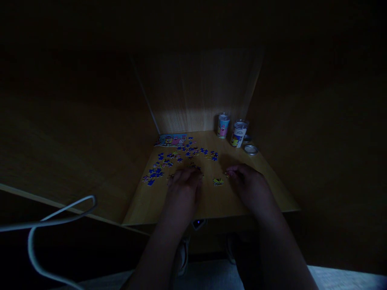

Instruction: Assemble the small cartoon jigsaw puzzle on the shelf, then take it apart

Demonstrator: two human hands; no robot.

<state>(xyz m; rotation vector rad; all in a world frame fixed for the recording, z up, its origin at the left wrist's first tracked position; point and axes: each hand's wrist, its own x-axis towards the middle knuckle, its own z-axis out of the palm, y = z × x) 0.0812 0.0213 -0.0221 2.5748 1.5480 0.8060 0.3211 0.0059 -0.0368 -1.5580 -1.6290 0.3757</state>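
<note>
Loose jigsaw puzzle pieces (155, 173), many blue side up, lie scattered over the left and middle of the wooden surface. My left hand (186, 181) rests palm down at the near edge of these pieces, fingers loosely bent and covering some of them; its fingertips are partly hidden. On the right, my right hand (249, 183) pinches a small puzzle piece (226, 174) between thumb and fingers. Between the two hands lies a small joined yellow puzzle section (218, 182). The light is dim, so fine detail is hard to see.
A colourful cartoon picture sheet (172, 140) lies at the back left. Two cartoon-printed cans (223, 125) (238, 134) stand at the back right, near round metal lids (250, 150). Wooden panels enclose the sides and back. A white cable (60, 219) loops at the lower left.
</note>
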